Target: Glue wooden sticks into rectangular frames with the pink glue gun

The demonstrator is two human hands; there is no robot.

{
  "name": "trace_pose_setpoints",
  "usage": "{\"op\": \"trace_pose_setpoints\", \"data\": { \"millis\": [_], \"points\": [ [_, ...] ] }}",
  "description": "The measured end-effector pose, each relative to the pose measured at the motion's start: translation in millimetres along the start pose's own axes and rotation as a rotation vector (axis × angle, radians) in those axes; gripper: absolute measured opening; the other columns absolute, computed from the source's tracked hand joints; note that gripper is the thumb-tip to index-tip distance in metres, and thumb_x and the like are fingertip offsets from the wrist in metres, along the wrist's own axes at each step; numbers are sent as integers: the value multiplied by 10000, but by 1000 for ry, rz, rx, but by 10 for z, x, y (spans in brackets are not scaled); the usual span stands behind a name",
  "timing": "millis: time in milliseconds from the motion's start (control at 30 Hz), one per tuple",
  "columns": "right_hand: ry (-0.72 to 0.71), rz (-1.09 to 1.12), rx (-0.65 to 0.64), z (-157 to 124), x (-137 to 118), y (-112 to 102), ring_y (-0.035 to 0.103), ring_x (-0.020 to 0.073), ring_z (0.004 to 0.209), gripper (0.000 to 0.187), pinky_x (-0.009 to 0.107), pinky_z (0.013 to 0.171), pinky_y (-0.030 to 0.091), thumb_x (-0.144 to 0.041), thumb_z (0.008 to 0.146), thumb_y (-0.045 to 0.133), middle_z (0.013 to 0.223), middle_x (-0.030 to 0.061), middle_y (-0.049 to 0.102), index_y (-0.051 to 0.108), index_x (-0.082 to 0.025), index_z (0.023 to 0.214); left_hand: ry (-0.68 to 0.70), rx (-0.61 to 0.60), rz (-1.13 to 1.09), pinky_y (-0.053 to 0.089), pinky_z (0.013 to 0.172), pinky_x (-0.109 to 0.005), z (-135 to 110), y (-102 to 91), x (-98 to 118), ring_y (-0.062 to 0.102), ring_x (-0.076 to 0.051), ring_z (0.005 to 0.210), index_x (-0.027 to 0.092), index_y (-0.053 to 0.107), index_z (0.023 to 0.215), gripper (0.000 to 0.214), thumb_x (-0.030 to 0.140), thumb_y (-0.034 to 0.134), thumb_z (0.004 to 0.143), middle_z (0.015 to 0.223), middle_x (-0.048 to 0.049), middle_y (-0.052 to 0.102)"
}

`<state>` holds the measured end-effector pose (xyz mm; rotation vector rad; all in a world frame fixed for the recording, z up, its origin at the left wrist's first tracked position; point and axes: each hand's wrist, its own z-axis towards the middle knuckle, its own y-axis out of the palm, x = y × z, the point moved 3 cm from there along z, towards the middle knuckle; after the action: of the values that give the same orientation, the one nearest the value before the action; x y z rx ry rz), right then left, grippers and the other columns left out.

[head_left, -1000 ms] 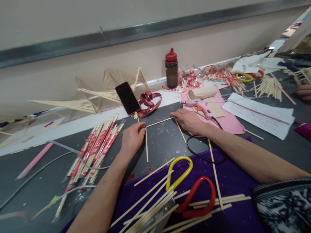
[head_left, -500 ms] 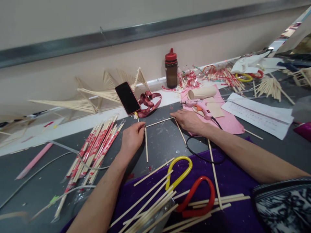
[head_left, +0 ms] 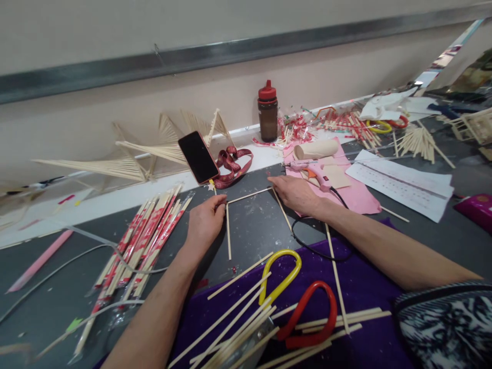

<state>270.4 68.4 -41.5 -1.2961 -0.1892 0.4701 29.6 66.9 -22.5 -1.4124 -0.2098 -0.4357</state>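
Observation:
Three thin wooden sticks form an open-sided frame point(head_left: 249, 196) on the grey table, with one crosspiece at the far side and two legs toward me. The fingers of my left hand point(head_left: 205, 220) are closed at its left corner. At the right corner, my right hand point(head_left: 294, 193) pinches the stick ends, its fingertips partly hidden behind the hand. A pink glue gun point(head_left: 311, 171) lies just beyond my right hand on a pink sheet point(head_left: 365, 197). Nearer to me, scissors with a yellow and a red handle point(head_left: 282, 277) rest among loose sticks point(head_left: 238, 312) on purple cloth point(head_left: 369, 277).
Wrapped stick bundles point(head_left: 142, 241) and a white cable point(head_left: 92, 249) lie left. A phone point(head_left: 198, 157) leans against a stick model point(head_left: 154, 148) near a red ribbon point(head_left: 234, 166). Behind stands a bottle point(head_left: 268, 115). Printed paper point(head_left: 403, 184) and a stick pile point(head_left: 418, 141) are right.
Both hands stay at the frame's corners, almost unmoved. The whole view has shifted slightly, so things appear a little further left.

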Motion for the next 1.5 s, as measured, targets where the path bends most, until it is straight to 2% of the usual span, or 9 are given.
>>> {"op": "trace_pose_setpoints", "data": {
  "millis": [500, 1167, 1500],
  "points": [
    [-14, -23, 5, -9, -26, -10, 593, 215, 946, 352, 307, 774, 425, -176, 915, 353, 1066, 135, 645, 530, -114, 1212, 34, -22, 70, 449, 929, -283, -31, -11, 58, 640, -186, 1015, 226, 655, 1136, 353, 271, 449, 852, 1102, -16, 694],
    [-7, 57, 17, -18, -5, -12, 594, 224, 1021, 389, 328, 851, 452, -158, 887, 381, 1145, 145, 630, 517, -95, 1246, 36, -40, 100, 450, 930, -284, -26, -13, 74, 639, -193, 1018, 223, 653, 1147, 359, 271, 443, 859, 1105, -19, 692],
    [126, 223, 51, -2, 67, -43, 598, 185, 1020, 369, 290, 851, 454, -131, 907, 359, 1178, 114, 630, 520, -101, 1238, -39, -24, -72, 507, 818, -262, 12, 14, -42, 683, -153, 797, 228, 641, 1140, 369, 277, 444, 832, 911, 1, 739]
  ]
}}
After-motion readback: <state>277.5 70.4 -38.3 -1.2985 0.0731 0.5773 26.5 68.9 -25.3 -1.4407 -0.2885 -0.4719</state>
